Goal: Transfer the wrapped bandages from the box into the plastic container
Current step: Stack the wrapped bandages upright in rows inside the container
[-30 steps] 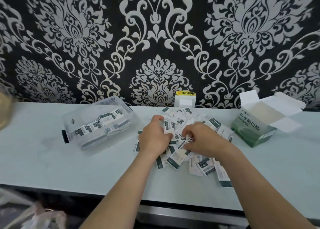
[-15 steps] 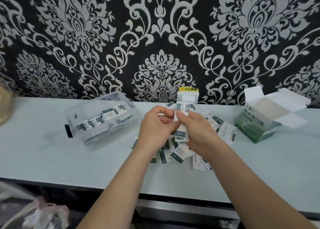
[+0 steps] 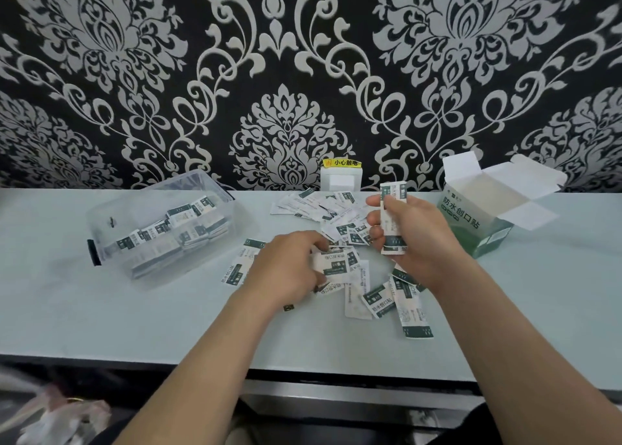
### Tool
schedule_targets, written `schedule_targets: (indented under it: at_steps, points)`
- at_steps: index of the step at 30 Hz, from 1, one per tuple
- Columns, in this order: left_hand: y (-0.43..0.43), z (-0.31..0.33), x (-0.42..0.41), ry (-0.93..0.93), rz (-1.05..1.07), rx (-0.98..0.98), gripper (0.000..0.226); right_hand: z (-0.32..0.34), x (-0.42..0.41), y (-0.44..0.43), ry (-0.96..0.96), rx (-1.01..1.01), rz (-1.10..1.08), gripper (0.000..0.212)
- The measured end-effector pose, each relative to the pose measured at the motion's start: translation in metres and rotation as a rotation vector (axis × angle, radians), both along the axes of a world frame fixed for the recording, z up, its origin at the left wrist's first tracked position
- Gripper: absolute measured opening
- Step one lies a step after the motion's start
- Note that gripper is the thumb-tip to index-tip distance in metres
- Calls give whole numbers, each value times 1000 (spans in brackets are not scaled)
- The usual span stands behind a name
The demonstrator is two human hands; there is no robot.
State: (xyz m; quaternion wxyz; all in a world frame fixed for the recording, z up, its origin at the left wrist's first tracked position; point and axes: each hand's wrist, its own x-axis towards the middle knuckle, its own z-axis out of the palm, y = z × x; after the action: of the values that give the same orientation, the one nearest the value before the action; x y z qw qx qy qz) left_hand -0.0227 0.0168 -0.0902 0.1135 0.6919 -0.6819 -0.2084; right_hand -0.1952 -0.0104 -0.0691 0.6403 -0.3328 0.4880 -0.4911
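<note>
Leaving the stack (image 3: 393,222) it had shared a moment before, the left hand (image 3: 286,266) had dropped onto the loose wrapped bandages (image 3: 380,301) strewn on the table (image 3: 101,310). Its fingers curled over them, though whether it gripped one I couldn't tell. The right hand (image 3: 417,239) clasped the stack upright above the heap. More packets lay in the clear plastic container (image 3: 141,205) off to the left. To the right stood the box (image 3: 471,222), flaps open.

black wallpaper (image 3: 202,74) (silver damask), green-and-white bandages (image 3: 380,301), pale table (image 3: 101,310)
</note>
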Motion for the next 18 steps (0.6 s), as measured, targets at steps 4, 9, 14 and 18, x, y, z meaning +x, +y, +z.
schedule_targets:
  at_steps: [4,9,14,18]
  points:
    - [-3,9,17,106,84,40,41,-2,-2,-2,94,25,66,22]
    - [-2,25,43,360,156,66,21,-7,11,-4,264,21,87,19]
    - [3,34,49,903,361,-51,27,-11,35,-2,-48,61,202,47]
    - [7,21,15,1029,338,-74,34,-10,63,8,-140,27,253,38]
